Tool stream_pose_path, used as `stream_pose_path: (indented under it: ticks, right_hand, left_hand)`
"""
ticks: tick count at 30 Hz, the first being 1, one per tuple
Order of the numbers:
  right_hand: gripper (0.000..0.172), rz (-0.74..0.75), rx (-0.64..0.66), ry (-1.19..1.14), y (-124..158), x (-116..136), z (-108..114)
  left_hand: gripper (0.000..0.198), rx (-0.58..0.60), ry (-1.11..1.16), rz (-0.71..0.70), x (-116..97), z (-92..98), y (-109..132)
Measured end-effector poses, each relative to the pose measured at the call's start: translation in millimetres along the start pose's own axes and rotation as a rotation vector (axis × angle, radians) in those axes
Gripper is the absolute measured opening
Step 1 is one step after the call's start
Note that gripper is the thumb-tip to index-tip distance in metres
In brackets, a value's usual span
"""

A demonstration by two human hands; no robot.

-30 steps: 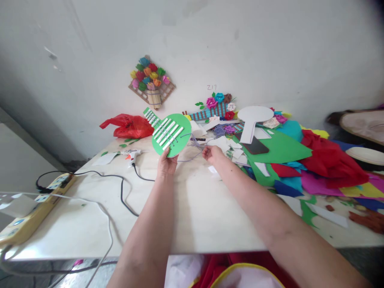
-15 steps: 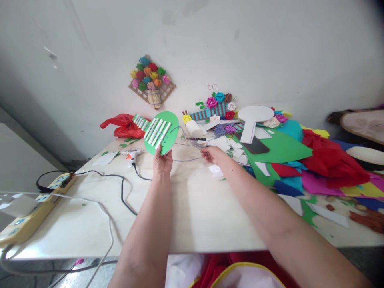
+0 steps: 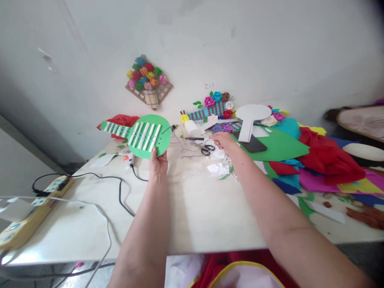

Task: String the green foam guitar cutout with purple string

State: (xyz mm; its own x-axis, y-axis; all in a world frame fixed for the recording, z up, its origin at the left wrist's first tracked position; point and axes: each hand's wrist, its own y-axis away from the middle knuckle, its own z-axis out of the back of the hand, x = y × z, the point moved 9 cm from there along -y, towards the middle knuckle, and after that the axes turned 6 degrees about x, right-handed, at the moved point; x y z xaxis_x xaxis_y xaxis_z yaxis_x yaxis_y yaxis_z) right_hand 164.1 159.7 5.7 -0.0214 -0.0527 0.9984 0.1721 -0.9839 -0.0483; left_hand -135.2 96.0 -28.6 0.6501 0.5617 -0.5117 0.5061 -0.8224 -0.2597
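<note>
My left hand (image 3: 158, 163) grips the lower edge of a green guitar-shaped cutout (image 3: 164, 138), thumb in front and fingers behind. White rolled sticks (image 3: 146, 134) lie in a row across its round body, with shorter ones along the neck. Thin grey-purple string (image 3: 186, 150) runs over the sticks, passes through small holes near the right edge and trails loosely over the table. My right hand (image 3: 221, 141) is closed in a pinch, apparently on this string; its fingertips are small and partly hidden. Scissors with dark handles (image 3: 207, 150) lie just below it.
A glue gun (image 3: 129, 160) lies behind my left wrist, its cable near a yellow power strip (image 3: 45, 216). At right are a white paddle-shaped cutout (image 3: 253, 113), a dark phone (image 3: 255, 146), green sheets (image 3: 285, 145) and red crepe paper (image 3: 333, 160). A marker (image 3: 195, 139) lies mid-table.
My right hand has moved up and right, leaving the scissors in plain view on the table. The guitar cutout has swung to the left, with its neck now lying flatter.
</note>
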Motion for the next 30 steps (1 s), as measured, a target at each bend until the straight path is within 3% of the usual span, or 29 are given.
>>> stream_pose_path:
  ticks: [6, 12, 15, 17, 20, 27, 30]
  right_hand:
    - [0.006, -0.095, 0.469, 0.441, 8, -23, -57]
    - [0.005, -0.161, 0.753, 0.618, 32, -35, -104]
    - [0.014, -0.034, 0.598, 0.628, 29, -12, -100]
    - [0.028, 0.044, 0.49, 0.448, 26, 3, -94]
    - [0.042, 0.06, 0.448, 0.096, 22, 7, -94]
    - [0.03, 0.077, 0.294, -0.365, 9, -3, -92]
    - [0.029, 0.068, 0.26, -0.499, 7, -2, -88]
  left_hand:
    - [0.018, -0.035, -0.058, 0.105, 17, 6.7, 2]
    - [0.028, 0.064, 0.012, 0.094, 20, -1.9, 2]
    - [0.032, 0.132, 0.006, 0.144, 24, -9.5, 5]
    - [0.036, 0.205, -0.018, 0.177, 27, -17.3, 9]
    - [0.039, 0.29, -0.074, 0.238, 34, -27.1, 16]
    - [0.039, 0.387, -0.271, 0.437, 57, -39.6, 35]
    - [0.034, 0.537, -0.423, 0.541, 65, -48.4, 45]
